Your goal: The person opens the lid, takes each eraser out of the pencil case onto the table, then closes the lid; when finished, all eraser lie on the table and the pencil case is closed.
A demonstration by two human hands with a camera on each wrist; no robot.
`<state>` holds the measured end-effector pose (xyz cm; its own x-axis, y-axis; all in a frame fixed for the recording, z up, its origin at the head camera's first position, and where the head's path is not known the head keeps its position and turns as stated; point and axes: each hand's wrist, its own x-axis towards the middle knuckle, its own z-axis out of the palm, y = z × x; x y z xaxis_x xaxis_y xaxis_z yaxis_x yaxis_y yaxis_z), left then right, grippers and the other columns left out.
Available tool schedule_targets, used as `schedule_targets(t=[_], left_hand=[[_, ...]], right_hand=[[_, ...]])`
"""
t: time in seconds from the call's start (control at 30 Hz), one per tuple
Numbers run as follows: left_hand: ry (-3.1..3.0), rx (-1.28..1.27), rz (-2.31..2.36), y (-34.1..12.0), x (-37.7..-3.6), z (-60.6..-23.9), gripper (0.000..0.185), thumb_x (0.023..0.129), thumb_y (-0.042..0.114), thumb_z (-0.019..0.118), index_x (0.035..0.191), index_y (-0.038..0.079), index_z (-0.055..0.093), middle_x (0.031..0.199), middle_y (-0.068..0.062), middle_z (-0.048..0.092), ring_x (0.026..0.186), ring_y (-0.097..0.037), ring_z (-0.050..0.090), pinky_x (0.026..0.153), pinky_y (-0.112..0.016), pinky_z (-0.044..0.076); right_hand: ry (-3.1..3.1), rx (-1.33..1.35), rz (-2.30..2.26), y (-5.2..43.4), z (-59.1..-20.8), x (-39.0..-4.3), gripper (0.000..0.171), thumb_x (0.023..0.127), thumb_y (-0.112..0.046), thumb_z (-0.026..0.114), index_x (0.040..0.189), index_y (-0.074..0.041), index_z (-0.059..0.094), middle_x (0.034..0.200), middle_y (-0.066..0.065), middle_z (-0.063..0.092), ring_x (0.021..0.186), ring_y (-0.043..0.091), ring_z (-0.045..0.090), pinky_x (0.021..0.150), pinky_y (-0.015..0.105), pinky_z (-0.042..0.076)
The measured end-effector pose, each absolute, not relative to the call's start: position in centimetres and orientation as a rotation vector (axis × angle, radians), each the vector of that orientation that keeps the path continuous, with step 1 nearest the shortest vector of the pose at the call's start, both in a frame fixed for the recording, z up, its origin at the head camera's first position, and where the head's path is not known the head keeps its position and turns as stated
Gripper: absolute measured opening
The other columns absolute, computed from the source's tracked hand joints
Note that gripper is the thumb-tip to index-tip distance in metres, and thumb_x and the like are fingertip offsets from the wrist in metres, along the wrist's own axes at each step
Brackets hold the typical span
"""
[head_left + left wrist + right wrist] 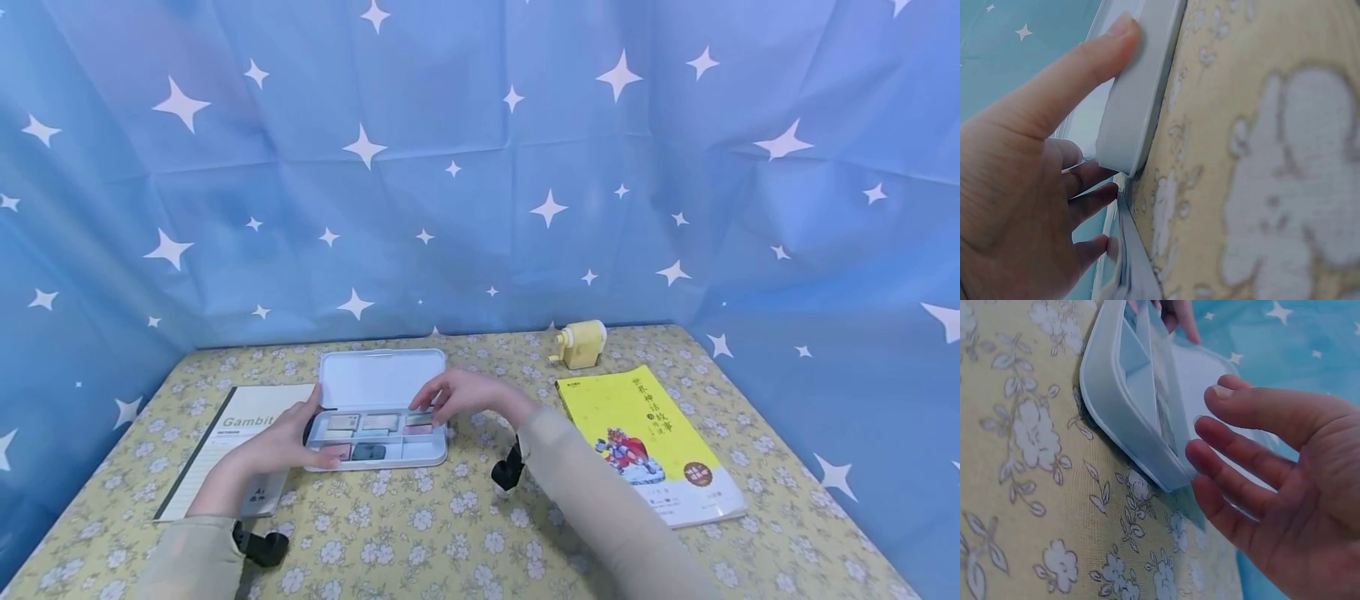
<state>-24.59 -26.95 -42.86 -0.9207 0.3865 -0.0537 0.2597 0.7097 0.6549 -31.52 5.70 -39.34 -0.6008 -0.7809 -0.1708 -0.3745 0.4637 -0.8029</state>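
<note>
A white pencil case lies with its lid raised toward the back. Small erasers sit in its compartments, among them a dark one and a pink one in the front row. My left hand holds the case's left end, its thumb over the front wall and the other fingers around the end. Over the right back compartment is my right hand, fingertips close to a dark-topped eraser. The right wrist view shows these fingers loosely bent and apart, holding nothing.
A Gambit notebook lies partly beneath my left forearm. At the back right stands a yellow crank pencil sharpener. A yellow-covered book lies to the right, partly behind my right sleeve. A blue starry curtain hangs behind the table.
</note>
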Motion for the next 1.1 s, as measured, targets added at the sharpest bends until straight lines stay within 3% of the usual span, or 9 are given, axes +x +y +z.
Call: schedule_targets(t=[0.2,0.33,0.43,0.7,1.1], left_hand=[[2.722,0.511,1.007,-27.0,-24.6,-43.0,0.128,0.073,0.041,0.084,0.152,-0.004,-0.006,0.144,-0.032,0.029,0.131,-0.049,0.029,0.101,-0.063,0.026],[2.717,0.513,1.006,-27.0,-24.4,-42.9,0.127,0.073,0.041,0.083,0.152,-0.004,-0.005,0.147,-0.034,0.025,0.134,-0.051,0.024,0.102,-0.064,0.024],[2.727,0.510,0.999,-26.8,-24.2,-42.8,0.126,0.073,0.042,0.083,0.152,-0.005,-0.004,0.143,-0.032,0.031,0.131,-0.049,0.029,0.102,-0.063,0.026],[2.725,0.484,1.025,-26.7,-24.1,-42.6,0.128,0.072,0.042,0.084,0.152,-0.004,-0.004,0.142,-0.032,0.032,0.130,-0.047,0.032,0.103,-0.062,0.025],[2.729,0.506,1.013,-26.8,-24.5,-42.8,0.127,0.073,0.042,0.084,0.152,-0.005,-0.004,0.141,-0.030,0.034,0.128,-0.045,0.034,0.102,-0.061,0.027]], right_hand=[[2.310,-1.008,-0.988,5.2,-39.9,-31.9,0.028,0.089,-0.003,0.069,0.115,-0.012,0.071,0.110,0.004,0.064,0.089,0.012,0.059,0.073,0.032,0.051],[2.323,-1.063,-0.929,5.0,-40.0,-31.9,0.030,0.087,-0.004,0.071,0.115,-0.013,0.072,0.112,-0.003,0.064,0.092,0.012,0.059,0.074,0.028,0.049],[2.330,-1.100,-0.840,4.8,-39.9,-31.8,0.033,0.086,-0.004,0.073,0.117,-0.015,0.071,0.115,-0.006,0.063,0.095,0.013,0.057,0.074,0.026,0.047],[2.366,-1.187,-0.601,4.1,-39.3,-31.7,0.041,0.086,-0.004,0.073,0.123,-0.021,0.069,0.110,0.003,0.057,0.076,0.014,0.040,0.065,0.024,0.035],[2.374,-1.217,-0.388,3.2,-39.2,-32.1,0.047,0.086,0.000,0.070,0.123,-0.029,0.069,0.105,0.001,0.052,0.079,0.013,0.036,0.065,0.023,0.032]])
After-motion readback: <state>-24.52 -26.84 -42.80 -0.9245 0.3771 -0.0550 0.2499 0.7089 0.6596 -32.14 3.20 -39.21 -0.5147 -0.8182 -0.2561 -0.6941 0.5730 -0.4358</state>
